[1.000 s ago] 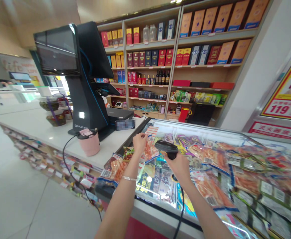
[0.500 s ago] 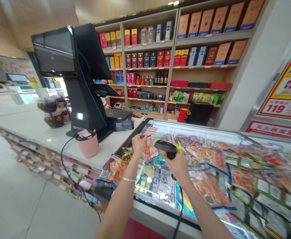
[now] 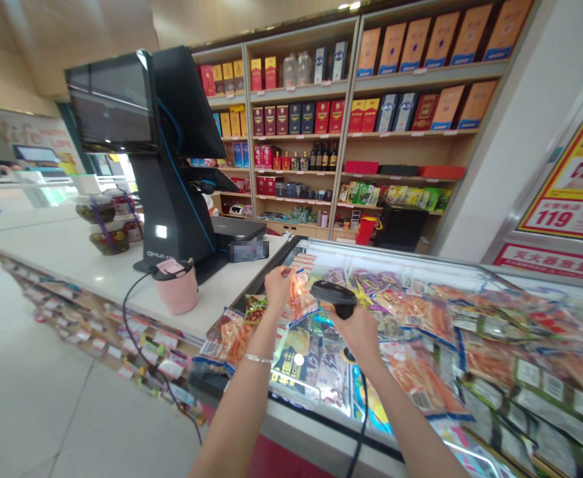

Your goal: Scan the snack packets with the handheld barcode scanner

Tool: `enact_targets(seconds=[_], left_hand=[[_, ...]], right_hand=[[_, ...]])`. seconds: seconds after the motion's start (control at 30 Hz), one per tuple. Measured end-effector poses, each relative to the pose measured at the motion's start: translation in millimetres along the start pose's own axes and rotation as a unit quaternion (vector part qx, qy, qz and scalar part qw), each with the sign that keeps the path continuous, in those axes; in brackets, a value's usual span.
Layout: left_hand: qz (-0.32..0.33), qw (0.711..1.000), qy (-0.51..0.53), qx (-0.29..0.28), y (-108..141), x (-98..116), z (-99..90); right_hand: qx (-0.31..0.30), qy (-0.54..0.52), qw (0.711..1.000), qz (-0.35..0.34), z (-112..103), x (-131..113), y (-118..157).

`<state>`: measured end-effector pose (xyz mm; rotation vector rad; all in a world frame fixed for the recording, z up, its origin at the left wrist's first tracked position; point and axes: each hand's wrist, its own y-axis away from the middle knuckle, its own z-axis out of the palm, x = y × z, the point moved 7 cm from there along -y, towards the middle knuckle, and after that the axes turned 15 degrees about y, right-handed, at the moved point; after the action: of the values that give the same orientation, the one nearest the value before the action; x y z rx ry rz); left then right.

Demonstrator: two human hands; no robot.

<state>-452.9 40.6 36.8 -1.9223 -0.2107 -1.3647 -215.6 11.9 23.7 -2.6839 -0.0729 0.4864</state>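
My right hand (image 3: 358, 332) is wrapped round the handle of a black barcode scanner (image 3: 334, 295), whose head points left. A cable runs down from it past the freezer's front edge. With closed fingers, my left hand (image 3: 279, 289) grips the upper edge of a clear snack packet (image 3: 301, 299) with orange-brown contents. A bright reddish-orange glow lies on that packet, facing the scanner. The two hands are a short way apart above the glass-topped freezer. Left of my left forearm lies another snack packet (image 3: 229, 335) with a barcode, beside a small green-and-brown packet (image 3: 255, 307).
Several snack packets (image 3: 421, 378) cover the right of the freezer (image 3: 331, 419). On the white counter (image 3: 72, 265) stand a black checkout terminal (image 3: 172, 199), a pink cup (image 3: 176, 289) and stacked plastic tubs (image 3: 107, 229). Shelves (image 3: 296, 93) of boxes and bottles line the back.
A bright reddish-orange light now falls on the packet in my left hand. Both hands and the scanner have hardly moved.
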Motion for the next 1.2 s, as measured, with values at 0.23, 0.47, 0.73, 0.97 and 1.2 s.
enact_targets(seconds=[0.23, 0.47, 0.73, 0.97, 1.2], left_hand=[[0.069, 0.996, 0.045, 0.024, -2.7, 6.9, -4.8], [0.128, 0.99, 0.051, 0.044, 4.1, 32.9, -14.5], [0.087, 0.995, 0.027, 0.04, 5.1, 36.4, -18.4], [0.094, 0.995, 0.016, 0.039, 3.9, 35.5, -16.5], [0.076, 0.996, 0.032, 0.022, 0.4, 17.5, -7.3]], right_hand=[[0.005, -0.01, 1.0, 0.006, -4.1, 0.6, -0.9], [0.006, 0.01, 1.0, 0.022, -10.1, 4.0, -1.0], [0.007, 0.001, 1.0, 0.027, -14.5, 4.6, 0.0], [0.01, -0.002, 1.0, 0.021, -17.3, 2.5, 1.2], [-0.027, -0.067, 0.997, 0.036, -7.0, 7.4, -1.6]])
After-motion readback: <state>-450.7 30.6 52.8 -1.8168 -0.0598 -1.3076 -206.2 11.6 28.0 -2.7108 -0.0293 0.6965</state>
